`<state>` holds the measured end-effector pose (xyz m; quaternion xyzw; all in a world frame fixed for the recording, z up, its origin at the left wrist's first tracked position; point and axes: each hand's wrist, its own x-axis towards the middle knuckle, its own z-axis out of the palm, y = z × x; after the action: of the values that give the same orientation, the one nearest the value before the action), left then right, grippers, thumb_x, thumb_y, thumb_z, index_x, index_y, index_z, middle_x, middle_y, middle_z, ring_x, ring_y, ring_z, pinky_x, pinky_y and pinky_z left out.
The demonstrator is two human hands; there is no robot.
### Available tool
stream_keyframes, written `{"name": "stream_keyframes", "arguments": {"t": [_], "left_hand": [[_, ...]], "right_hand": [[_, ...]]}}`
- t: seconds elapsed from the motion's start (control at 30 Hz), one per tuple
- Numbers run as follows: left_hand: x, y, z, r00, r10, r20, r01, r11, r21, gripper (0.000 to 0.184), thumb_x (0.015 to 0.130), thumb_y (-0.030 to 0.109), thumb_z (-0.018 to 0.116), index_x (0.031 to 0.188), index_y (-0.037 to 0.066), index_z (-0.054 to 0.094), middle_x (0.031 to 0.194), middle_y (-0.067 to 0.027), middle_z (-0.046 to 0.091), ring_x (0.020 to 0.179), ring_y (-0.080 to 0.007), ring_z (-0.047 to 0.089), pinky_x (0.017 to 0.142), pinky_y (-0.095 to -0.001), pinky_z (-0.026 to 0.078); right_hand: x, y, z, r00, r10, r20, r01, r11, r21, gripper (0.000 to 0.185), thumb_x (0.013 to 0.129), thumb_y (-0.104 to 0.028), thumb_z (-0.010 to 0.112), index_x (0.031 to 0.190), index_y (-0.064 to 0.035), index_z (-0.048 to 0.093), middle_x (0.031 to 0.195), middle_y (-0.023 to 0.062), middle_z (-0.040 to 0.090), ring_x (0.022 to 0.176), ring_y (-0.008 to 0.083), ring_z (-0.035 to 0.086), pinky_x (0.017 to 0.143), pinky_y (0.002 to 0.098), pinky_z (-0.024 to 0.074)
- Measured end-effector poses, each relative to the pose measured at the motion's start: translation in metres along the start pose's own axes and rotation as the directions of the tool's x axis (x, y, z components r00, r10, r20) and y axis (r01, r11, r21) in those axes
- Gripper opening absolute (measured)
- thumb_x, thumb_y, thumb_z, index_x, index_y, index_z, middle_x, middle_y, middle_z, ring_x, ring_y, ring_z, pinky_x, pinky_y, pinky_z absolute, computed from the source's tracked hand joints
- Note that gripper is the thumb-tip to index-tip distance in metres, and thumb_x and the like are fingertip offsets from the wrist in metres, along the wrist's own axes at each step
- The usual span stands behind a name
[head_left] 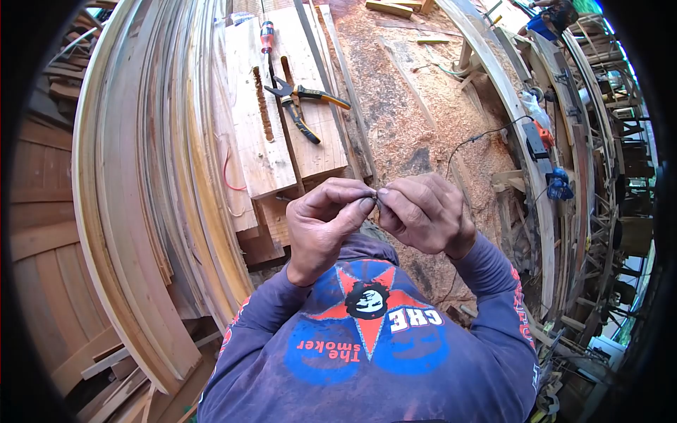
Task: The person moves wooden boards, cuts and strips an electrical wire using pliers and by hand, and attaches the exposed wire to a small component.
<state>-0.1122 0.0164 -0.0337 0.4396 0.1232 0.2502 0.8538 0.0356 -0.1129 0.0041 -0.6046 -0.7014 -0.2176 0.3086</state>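
Observation:
My left hand (326, 222) and my right hand (427, 211) meet in front of my chest, fingertips together. Thumb and fingers of both are pinched around something tiny between them, too small to name. Just beyond my hands, on light wooden blocks (257, 166), lies a pair of pliers (302, 106) with black and yellow handles, its jaws apart. Farther up, a screwdriver (266, 39) with a red and dark handle rests on the wood. Two rough slots are cut in the blocks near the pliers.
Long stacked boards (134, 176) run along the left. Sawdust and shavings (395, 106) cover the ground ahead. On the right, a long beam (525, 141) carries an orange and grey power tool (539, 137) with a black cord. A person (553, 20) is at the top right.

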Motion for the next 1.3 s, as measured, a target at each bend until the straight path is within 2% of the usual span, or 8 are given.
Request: {"name": "stream_keyframes", "arguments": {"t": [0.17, 0.3, 0.4, 0.53, 0.7, 0.8, 0.93, 1.3], "left_hand": [[-0.001, 0.0, 0.001, 0.999, 0.044, 0.0, -0.043, 0.993, 0.106, 0.015, 0.086, -0.01, 0.071, 0.101, -0.005, 0.072, 0.105, -0.0125, 0.071, 0.085, -0.0114, 0.065, 0.071, -0.0244, 0.053], [0.004, 0.004, -0.002, 0.898, 0.394, 0.198, -0.44, 0.774, 0.455, 0.024, 0.079, -0.012, 0.076, 0.101, -0.002, 0.072, 0.102, -0.0162, 0.073, 0.093, -0.0229, 0.072, 0.08, -0.0324, 0.058], [0.004, 0.004, -0.003, 0.815, 0.496, 0.301, -0.579, 0.666, 0.47, 0.029, 0.077, -0.013, 0.077, 0.103, -0.002, 0.07, 0.102, -0.0164, 0.073, 0.094, -0.0252, 0.072, 0.079, -0.033, 0.058], [0.002, 0.0, -0.007, 0.891, 0.386, 0.238, -0.45, 0.823, 0.346, 0.03, 0.08, -0.014, 0.075, 0.106, -0.003, 0.067, 0.104, -0.0161, 0.072, 0.096, -0.0233, 0.071, 0.085, -0.032, 0.057], [-0.001, 0.008, -0.004, 0.997, 0.075, -0.016, -0.075, 0.997, 0.03, 0.031, 0.087, -0.011, 0.072, 0.115, -0.004, 0.06, 0.107, -0.0132, 0.072, 0.101, -0.0172, 0.069, 0.091, -0.0299, 0.057], [0.003, 0.006, -0.01, 0.994, -0.104, 0.045, 0.111, 0.975, -0.192, 0.03, 0.086, -0.009, 0.073, 0.113, -0.002, 0.062, 0.107, -0.0148, 0.072, 0.101, -0.0192, 0.07, 0.091, -0.0315, 0.058], [0.006, 0.013, -0.004, 0.98, -0.192, 0.048, 0.197, 0.935, -0.295, 0.029, 0.086, -0.01, 0.073, 0.111, -0.002, 0.062, 0.106, -0.0158, 0.072, 0.1, -0.0205, 0.071, 0.091, -0.0326, 0.058], [0.0, 0.013, -0.002, 0.992, -0.126, -0.004, 0.123, 0.976, -0.178, 0.027, 0.084, -0.012, 0.071, 0.108, -0.002, 0.062, 0.106, -0.0157, 0.071, 0.096, -0.0201, 0.071, 0.091, -0.0327, 0.057]], "right_hand": [[0.009, -0.002, 0.003, 0.995, 0.099, 0.019, -0.1, 0.992, 0.082, 0.024, 0.073, -0.003, 0.074, 0.095, -0.0003, 0.065, 0.083, 0.0082, 0.063, 0.067, 0.022, 0.065, 0.059, 0.0327, 0.053], [0.013, -0.011, 0.001, 0.906, 0.403, 0.125, -0.417, 0.806, 0.42, 0.013, 0.077, -0.001, 0.066, 0.09, 0.0002, 0.063, 0.07, 0.007, 0.06, 0.058, 0.0212, 0.061, 0.053, 0.0303, 0.049], [0.019, -0.019, -0.01, 0.327, 0.605, 0.726, -0.777, -0.265, 0.57, 0.011, 0.09, -0.007, 0.056, 0.087, 0.0027, 0.062, 0.072, 0.0028, 0.061, 0.056, 0.0101, 0.058, 0.048, 0.0245, 0.0448], [0.012, -0.007, -0.013, 0.265, 0.298, 0.917, -0.454, -0.801, 0.391, 0.013, 0.093, -0.008, 0.06, 0.095, 0.0035, 0.065, 0.073, 0.0027, 0.063, 0.057, 0.0079, 0.058, 0.051, 0.0217, 0.0461], [0.012, -0.017, -0.015, 0.311, 0.592, 0.743, -0.784, -0.282, 0.553, 0.016, 0.094, -0.011, 0.068, 0.1, 0.0037, 0.068, 0.077, 0.0065, 0.065, 0.06, 0.0117, 0.061, 0.056, 0.0223, 0.049], [0.0, -0.01, -0.008, 0.858, 0.487, 0.164, -0.508, 0.751, 0.421, 0.02, 0.085, 0.0, 0.074, 0.104, 0.0026, 0.068, 0.082, 0.0114, 0.066, 0.067, 0.0181, 0.066, 0.057, 0.0281, 0.0523], [-0.011, 0.001, -0.002, 0.998, 0.046, -0.034, -0.041, 0.99, 0.138, 0.035, 0.078, 0.002, 0.076, 0.112, 0.0008, 0.067, 0.099, 0.0094, 0.067, 0.076, 0.0219, 0.068, 0.057, 0.0322, 0.0525], [-0.003, 0.008, -0.012, 0.98, -0.15, 0.128, 0.15, 0.989, 0.007, 0.036, 0.08, -0.011, 0.07, 0.113, 0.0023, 0.065, 0.1, 0.0106, 0.064, 0.079, 0.0209, 0.067, 0.061, 0.0324, 0.0529]]}}
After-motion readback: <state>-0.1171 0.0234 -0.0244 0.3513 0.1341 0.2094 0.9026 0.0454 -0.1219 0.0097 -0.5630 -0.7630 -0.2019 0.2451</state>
